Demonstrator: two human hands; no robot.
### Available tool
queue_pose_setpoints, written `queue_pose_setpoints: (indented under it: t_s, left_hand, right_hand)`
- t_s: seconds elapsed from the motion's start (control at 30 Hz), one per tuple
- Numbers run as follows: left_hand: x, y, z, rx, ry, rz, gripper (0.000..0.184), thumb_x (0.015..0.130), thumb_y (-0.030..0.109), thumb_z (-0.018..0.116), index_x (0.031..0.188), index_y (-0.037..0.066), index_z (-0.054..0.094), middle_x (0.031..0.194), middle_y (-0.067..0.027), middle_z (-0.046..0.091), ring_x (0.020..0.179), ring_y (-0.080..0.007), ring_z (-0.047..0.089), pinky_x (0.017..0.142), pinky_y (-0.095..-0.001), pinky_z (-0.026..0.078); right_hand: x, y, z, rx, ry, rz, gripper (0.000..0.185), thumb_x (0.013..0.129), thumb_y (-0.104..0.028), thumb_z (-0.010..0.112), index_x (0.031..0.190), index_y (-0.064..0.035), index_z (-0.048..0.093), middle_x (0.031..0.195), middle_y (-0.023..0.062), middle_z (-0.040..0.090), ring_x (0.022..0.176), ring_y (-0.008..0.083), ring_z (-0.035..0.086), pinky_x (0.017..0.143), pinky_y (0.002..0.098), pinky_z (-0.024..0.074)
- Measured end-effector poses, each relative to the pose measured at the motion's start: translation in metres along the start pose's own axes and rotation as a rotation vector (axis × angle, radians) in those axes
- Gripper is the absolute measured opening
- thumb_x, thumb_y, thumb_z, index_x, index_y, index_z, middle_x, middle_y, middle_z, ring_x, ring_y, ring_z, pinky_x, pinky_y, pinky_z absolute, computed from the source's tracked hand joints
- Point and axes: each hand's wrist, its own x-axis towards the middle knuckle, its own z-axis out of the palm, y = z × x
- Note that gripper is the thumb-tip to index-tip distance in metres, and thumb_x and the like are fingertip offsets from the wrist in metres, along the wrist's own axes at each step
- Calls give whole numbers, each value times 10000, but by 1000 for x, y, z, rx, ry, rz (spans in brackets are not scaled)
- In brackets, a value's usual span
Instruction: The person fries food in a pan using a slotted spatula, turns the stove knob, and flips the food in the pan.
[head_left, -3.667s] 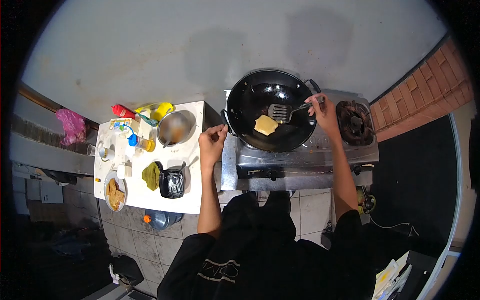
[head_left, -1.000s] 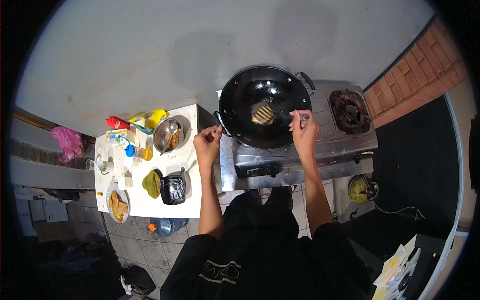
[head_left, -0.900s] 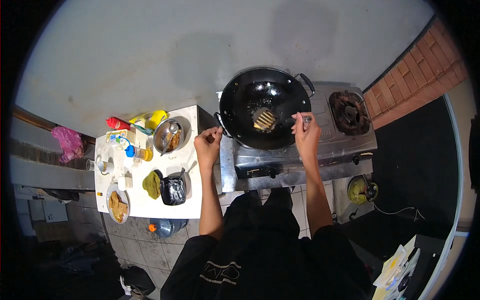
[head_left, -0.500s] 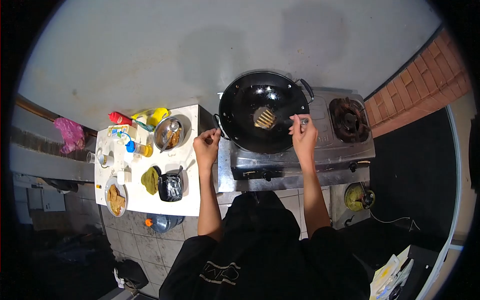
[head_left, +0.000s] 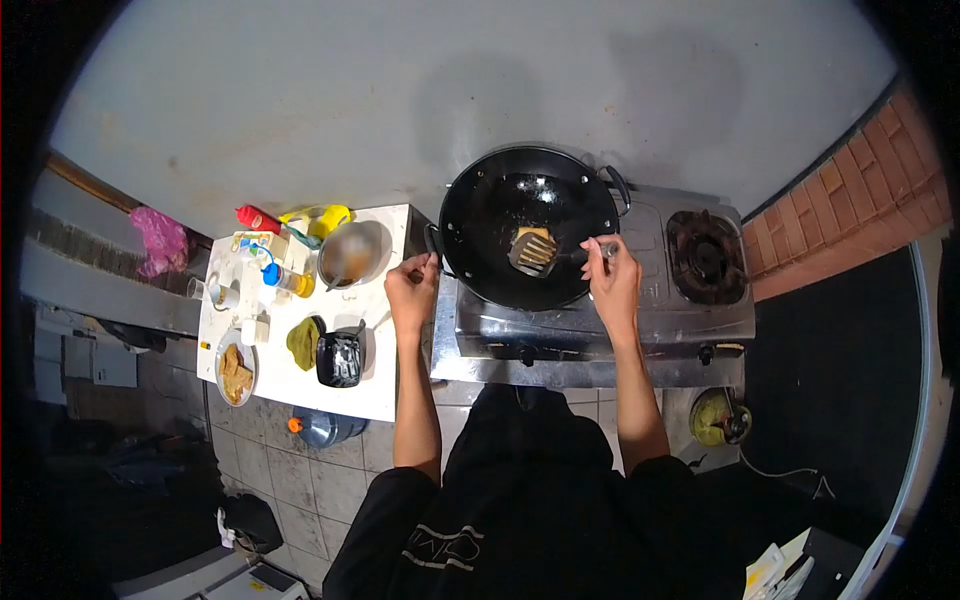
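Note:
A black wok sits on the left side of the gas stove. My left hand is closed at the wok's left loop handle, thumb and fingers pinched on it. In my right hand is the handle of a slotted spatula, gripped at the wok's right rim. The spatula's slotted head lies low in the wok. A small golden-brown piece of food shows at the far edge of that head, partly covered by it.
A bare burner is to the right. On the white table at left are a metal bowl, a black dish, a plate of fried pieces and bottles. A water jug lies below.
The spatula's head has shifted and turned in the wok, and the food piece now shows beyond its far edge. Both hands stay at the same sides of the wok. The camera view has shifted slightly.

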Motion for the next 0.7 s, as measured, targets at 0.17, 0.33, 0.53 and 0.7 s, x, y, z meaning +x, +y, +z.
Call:
queue_pose_setpoints:
  t_s: [0.17,0.33,0.53,0.7]
  left_hand:
    - [-6,1,-1,-24,23,23,233,844,160,703,896,-67,689,607,-37,581,531,-70,507,513,-233,422]
    - [-9,-7,5,6,90,38,246,831,172,718,911,-60,696,648,-96,640,571,-93,553,545,-255,445]
    - [-9,-9,5,8,96,6,246,829,169,717,913,-61,697,660,-92,643,567,-98,563,544,-253,447]
    - [-10,-9,6,-6,88,23,247,828,169,718,913,-62,697,656,-86,641,559,-90,555,532,-248,442]
  right_hand:
    - [3,2,-12,51,88,-26,161,933,-129,578,898,28,573,772,82,673,538,111,601,489,250,484]
    - [8,17,-6,49,23,-43,186,944,-148,568,884,28,566,788,82,675,535,112,594,470,252,469]
    - [18,21,0,29,13,-62,189,951,-149,556,882,26,566,752,73,660,526,104,584,461,254,456]
    - [18,14,-15,57,87,-81,172,952,-141,551,882,15,578,693,64,632,530,98,586,470,245,455]
